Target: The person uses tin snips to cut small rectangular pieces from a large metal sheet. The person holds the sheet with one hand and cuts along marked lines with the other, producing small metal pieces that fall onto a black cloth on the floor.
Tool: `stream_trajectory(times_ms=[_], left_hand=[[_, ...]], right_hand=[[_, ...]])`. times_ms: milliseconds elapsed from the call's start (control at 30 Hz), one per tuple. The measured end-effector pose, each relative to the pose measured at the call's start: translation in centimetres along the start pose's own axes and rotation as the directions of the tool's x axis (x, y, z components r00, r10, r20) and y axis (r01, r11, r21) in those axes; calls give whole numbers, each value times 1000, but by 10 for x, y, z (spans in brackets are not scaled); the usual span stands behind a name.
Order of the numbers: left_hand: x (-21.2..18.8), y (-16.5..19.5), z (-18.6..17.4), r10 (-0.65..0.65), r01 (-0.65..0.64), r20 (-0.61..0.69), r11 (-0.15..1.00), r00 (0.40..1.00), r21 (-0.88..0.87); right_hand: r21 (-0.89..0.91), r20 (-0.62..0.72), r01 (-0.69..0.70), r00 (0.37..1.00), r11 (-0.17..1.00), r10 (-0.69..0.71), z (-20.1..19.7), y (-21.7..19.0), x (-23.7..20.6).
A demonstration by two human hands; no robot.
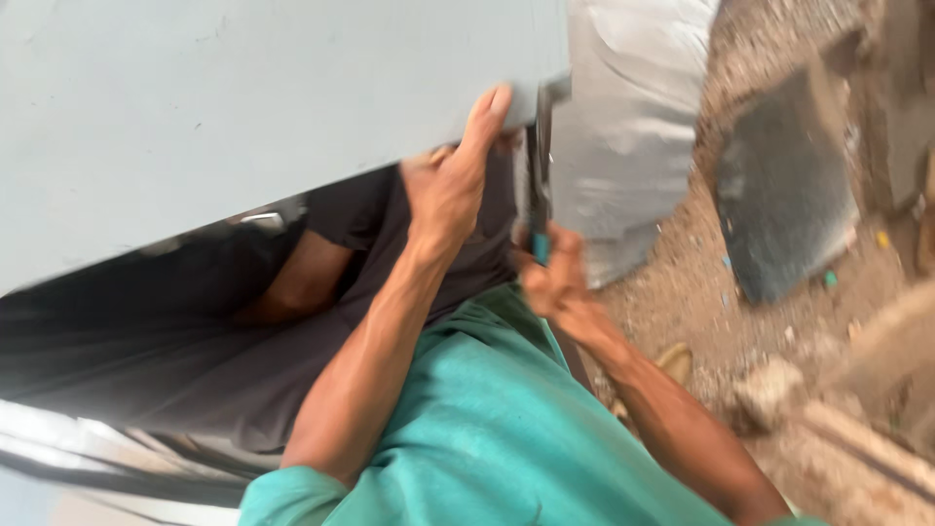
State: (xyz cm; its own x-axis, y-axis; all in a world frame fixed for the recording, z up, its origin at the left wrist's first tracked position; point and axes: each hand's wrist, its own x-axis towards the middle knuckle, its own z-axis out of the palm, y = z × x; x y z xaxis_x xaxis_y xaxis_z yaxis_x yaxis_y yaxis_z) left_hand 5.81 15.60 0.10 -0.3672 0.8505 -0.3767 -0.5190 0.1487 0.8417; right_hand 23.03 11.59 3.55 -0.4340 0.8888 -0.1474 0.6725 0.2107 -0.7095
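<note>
Seen from above at a tilt: large grey sheet-metal panel (243, 107) filling the upper left, its lower edge slanting up toward the right corner. Left hand (450, 180) pressed flat against that corner, fingers stretched up along the panel face, thumb tucked beneath, bracing rather than clasping. Right hand (552, 278) just below and to the right, curled tight around the teal grip of a dark metal hand tool (539, 166), most likely snips or pliers, standing upright with its head touching the panel's right edge; blur hiding the tool's exact kind. Teal shirt (487, 429) of the wearer across the bottom centre. Behind the forearms, a second person in a dark shirt (390, 234), one bare arm showing under the panel. Bulky grey sack (633, 107) to the right of the panel, contents not visible. Dark flat slab (784, 185) lying on sandy, littered ground (701, 302) farther right, with small bits of coloured debris nearby
</note>
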Motion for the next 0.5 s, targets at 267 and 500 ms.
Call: stream_trajectory(times_ms=[267, 500], left_hand=[[-39, 33, -20, -169, 56, -164, 841, 972, -538], [-30, 0, -63, 62, -79, -59, 932, 996, -354]], right_hand=[[-71, 326, -299, 895, 951, 306, 11, 51, -23], [-97, 478, -264, 833, 960, 277, 50, 43, -20]])
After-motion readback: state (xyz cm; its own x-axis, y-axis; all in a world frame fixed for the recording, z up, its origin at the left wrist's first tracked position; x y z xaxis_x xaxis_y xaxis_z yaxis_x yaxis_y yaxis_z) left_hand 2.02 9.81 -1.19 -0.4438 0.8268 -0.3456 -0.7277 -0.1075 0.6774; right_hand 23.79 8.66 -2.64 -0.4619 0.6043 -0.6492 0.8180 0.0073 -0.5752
